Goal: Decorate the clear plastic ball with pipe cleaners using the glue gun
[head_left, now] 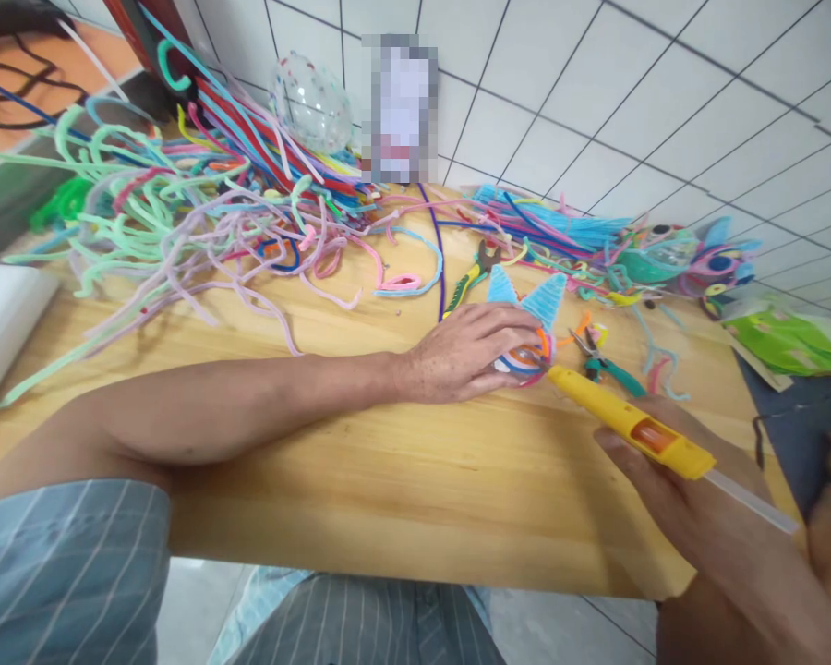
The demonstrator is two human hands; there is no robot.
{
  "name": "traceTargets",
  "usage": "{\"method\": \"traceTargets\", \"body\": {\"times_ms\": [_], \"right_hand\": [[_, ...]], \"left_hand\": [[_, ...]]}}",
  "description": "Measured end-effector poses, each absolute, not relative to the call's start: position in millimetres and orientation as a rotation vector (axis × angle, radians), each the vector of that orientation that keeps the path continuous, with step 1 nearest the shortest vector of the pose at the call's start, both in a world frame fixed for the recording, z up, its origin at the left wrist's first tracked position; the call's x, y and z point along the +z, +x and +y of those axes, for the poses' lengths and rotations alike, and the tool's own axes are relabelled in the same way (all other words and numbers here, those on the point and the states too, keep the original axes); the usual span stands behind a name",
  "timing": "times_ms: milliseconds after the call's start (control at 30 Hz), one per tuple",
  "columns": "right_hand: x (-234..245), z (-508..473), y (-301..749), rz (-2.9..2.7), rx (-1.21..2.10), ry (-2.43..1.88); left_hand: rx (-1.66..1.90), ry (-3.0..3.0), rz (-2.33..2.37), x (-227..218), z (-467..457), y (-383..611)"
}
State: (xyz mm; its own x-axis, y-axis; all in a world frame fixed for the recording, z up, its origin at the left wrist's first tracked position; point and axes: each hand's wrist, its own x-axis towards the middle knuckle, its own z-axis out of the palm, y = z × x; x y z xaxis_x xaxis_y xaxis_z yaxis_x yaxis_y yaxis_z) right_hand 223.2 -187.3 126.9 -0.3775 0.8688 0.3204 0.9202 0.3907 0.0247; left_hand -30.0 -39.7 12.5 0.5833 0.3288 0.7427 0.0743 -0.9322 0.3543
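As we look down over the wooden desk (360, 489), we find the small pipe-cleaner figure (545, 300) lying right of the middle, its two pointed light-blue ears directed toward the tiled wall (560, 83). We record the left hand (467, 351) laid across the figure's left side; its grip is closed on the piece, fingers bent over the top, so part of the body is hidden from us. Below the ears we note orange, blue and pink strands.

The right hand (706, 503) has its grip wrapped around a yellow glue gun (616, 411), with a pale glue stick (754, 503) projecting from the rear. We see the nozzle at the figure's lower right edge; whether it touches, we cannot tell.

Near the figure we list two pairs of pliers: the yellow-and-green pliers (465, 284) just beyond the left hand, and the teal-handled pliers (620, 374) to the right, beside the gun. Along the back we observe a tangle of green and lilac pipe cleaners (145, 212) at left and a bundle of blue pipe cleaners (560, 217) at right. Behind the tangle we note a clear speckled ball (311, 102); at the far right, a bright green packet (789, 342).
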Motion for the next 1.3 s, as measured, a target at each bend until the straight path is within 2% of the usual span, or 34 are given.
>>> {"method": "traceTargets", "body": {"times_ms": [733, 1300], "right_hand": [[124.5, -189.1, 222.9, -2.373, -0.315, -1.577], [121.9, -190.9, 223.3, -2.307, -0.214, -1.658]], "left_hand": [[1.211, 2.493, 0.347, 13.3, -40.6, -30.2], [1.247, 2.591, 0.327, 10.8, -39.6, -30.5]]}}
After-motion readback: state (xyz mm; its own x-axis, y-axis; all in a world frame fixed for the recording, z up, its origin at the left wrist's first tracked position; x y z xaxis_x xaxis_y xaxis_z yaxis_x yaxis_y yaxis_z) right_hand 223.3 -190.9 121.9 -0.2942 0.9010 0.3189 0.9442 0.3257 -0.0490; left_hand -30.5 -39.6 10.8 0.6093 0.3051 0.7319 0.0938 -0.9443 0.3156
